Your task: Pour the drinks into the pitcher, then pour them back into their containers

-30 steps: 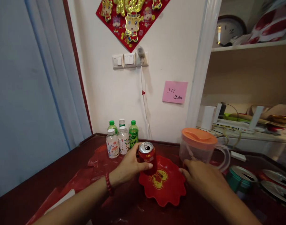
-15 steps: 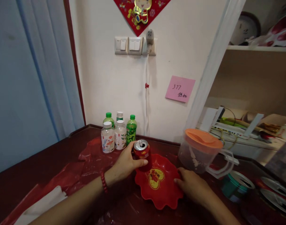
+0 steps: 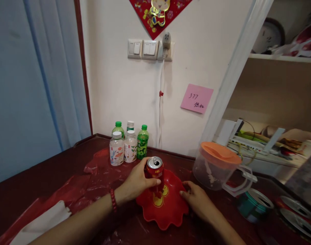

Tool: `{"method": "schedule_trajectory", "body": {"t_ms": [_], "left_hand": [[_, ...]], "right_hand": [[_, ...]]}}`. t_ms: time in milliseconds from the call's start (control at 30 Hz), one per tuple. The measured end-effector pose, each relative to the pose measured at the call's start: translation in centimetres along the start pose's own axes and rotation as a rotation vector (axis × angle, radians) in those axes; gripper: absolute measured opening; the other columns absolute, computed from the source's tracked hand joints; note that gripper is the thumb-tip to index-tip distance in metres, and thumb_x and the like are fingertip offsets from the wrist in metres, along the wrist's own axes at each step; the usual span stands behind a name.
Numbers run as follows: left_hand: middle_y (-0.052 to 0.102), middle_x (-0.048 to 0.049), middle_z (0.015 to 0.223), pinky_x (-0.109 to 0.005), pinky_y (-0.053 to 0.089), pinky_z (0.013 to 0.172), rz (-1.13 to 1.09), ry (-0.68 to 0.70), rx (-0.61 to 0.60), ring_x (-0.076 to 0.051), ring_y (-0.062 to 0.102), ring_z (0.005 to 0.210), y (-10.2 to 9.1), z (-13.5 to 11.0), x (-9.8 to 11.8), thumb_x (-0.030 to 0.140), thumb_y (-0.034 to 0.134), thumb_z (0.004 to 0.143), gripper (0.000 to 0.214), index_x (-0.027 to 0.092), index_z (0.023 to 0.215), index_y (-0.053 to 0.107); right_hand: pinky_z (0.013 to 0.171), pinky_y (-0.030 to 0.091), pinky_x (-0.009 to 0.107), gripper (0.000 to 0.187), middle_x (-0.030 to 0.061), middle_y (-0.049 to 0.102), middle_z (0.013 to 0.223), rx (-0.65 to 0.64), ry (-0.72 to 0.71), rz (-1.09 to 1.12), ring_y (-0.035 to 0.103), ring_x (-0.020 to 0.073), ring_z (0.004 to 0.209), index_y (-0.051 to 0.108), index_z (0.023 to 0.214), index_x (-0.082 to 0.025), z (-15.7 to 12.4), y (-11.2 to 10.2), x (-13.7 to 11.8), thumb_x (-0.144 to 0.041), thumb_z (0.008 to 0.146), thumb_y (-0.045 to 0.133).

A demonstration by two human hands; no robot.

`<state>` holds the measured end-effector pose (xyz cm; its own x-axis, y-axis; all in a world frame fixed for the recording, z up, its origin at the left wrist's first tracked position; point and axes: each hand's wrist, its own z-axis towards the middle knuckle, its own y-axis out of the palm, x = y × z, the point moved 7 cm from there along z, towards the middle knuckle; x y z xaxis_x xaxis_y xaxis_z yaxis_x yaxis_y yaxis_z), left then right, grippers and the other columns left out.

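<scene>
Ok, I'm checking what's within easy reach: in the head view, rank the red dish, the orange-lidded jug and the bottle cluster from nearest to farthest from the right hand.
1. Red dish: the right hand's fingers touch its right rim.
2. Orange-lidded jug: just behind the hand, to its right.
3. Bottle cluster: back left, by the wall.

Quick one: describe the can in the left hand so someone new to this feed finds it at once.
On the dark red table, below the wall switches, lies a red scalloped dish. The left hand grips a red can upright over it. Unlike the plastic bottles behind and the orange-lidded jug to the right, it is metal with an opened silver top.
</scene>
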<state>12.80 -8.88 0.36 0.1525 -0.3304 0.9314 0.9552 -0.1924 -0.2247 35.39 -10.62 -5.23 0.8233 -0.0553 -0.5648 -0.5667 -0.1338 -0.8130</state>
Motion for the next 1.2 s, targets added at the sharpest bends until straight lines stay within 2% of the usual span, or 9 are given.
{"method": "schedule_trajectory", "body": {"t_ms": [133,233,300,400,500,633,800,1000,1200], "left_hand": [[0.066,-0.0106,0.124,-0.045,0.044,0.103,0.071,-0.020,-0.030,-0.030,0.061,0.115,0.4,-0.2,0.6,0.024,0.080,0.065,0.068,0.018,0.125,0.051],[0.065,-0.0102,0.125,-0.045,0.042,0.105,0.114,-0.026,-0.054,-0.030,0.060,0.117,0.7,-0.4,0.8,0.024,0.079,0.065,0.066,0.019,0.125,0.052],[0.065,-0.0100,0.126,-0.046,0.042,0.106,0.127,-0.027,-0.074,-0.030,0.059,0.118,1.0,-0.5,0.7,0.024,0.077,0.065,0.066,0.019,0.126,0.052],[0.063,-0.0106,0.130,-0.048,0.038,0.109,0.158,-0.017,-0.094,-0.032,0.057,0.122,1.3,-0.5,0.5,0.025,0.077,0.066,0.065,0.020,0.126,0.052],[0.061,-0.0108,0.134,-0.048,0.034,0.112,0.190,-0.003,-0.099,-0.033,0.054,0.127,1.4,-0.5,0.4,0.025,0.076,0.067,0.065,0.021,0.127,0.053],[0.060,-0.0115,0.137,-0.046,0.036,0.111,0.142,0.036,-0.137,-0.032,0.054,0.127,1.7,-0.6,0.4,0.026,0.073,0.069,0.069,0.021,0.133,0.050],[0.055,-0.0126,0.144,-0.047,0.033,0.115,0.170,0.046,-0.129,-0.033,0.049,0.133,1.7,-0.7,-0.2,0.027,0.076,0.067,0.079,0.022,0.139,0.045],[0.055,-0.0130,0.143,-0.049,0.031,0.116,0.205,0.028,-0.116,-0.034,0.048,0.133,1.5,-0.7,-0.6,0.026,0.076,0.067,0.079,0.022,0.140,0.045],[0.059,-0.0096,0.137,-0.046,0.036,0.112,0.191,0.042,-0.138,-0.034,0.051,0.130,1.4,-1.0,-0.1,0.024,0.075,0.068,0.078,0.024,0.139,0.045]], "right_hand": [[0.082,0.046,0.043,0.053,0.0224,0.068,0.109,0.133,0.016,-0.137,0.064,0.0384,0.104,0.057,0.134,-0.004,-1.4,-3.5,-1.1,-0.034,0.091,0.061],[0.075,0.045,0.039,0.038,0.0115,0.071,0.098,0.281,-0.081,-0.128,0.066,0.0330,0.092,0.070,0.114,-0.020,-3.8,-7.6,-2.6,-0.047,0.093,0.052],[0.070,0.044,0.034,0.040,0.0071,0.070,0.090,0.629,-0.261,0.006,0.064,0.0260,0.081,0.071,0.095,-0.022,-6.7,-12.0,-3.9,-0.054,0.094,0.047],[0.072,0.043,0.032,0.036,0.0072,0.065,0.091,1.186,-0.322,0.090,0.060,0.0230,0.079,0.067,0.090,-0.020,-11.4,-17.2,-3.2,-0.052,0.094,0.050],[0.083,0.044,0.036,0.035,0.0099,0.062,0.098,1.374,-0.261,0.053,0.058,0.0275,0.093,0.065,0.098,-0.018,-12.1,-19.2,-1.1,-0.049,0.091,0.051],[0.103,0.035,0.044,0.054,0.0135,0.058,0.120,1.269,-0.138,0.395,0.049,0.0327,0.118,0.062,0.115,-0.016,-8.0,-18.4,4.4,-0.058,0.081,0.060],[0.070,0.052,0.035,0.056,0.0044,0.063,0.088,1.160,-0.079,0.811,0.062,0.0232,0.078,0.059,0.100,-0.018,-3.5,-14.1,8.8,-0.068,0.076,0.064],[0.053,0.047,0.024,0.055,-0.0043,0.051,0.063,1.183,-0.091,1.154,0.049,0.0124,0.055,0.057,0.079,-0.018,-2.7,-10.3,10.6,-0.070,0.073,0.072],[0.043,0.038,0.020,0.059,-0.0063,0.045,0.057,1.168,-0.148,1.301,0.041,0.0085,0.048,0.050,0.064,-0.019,-2.7,-10.2,10.2,-0.067,0.061,0.084]]}}
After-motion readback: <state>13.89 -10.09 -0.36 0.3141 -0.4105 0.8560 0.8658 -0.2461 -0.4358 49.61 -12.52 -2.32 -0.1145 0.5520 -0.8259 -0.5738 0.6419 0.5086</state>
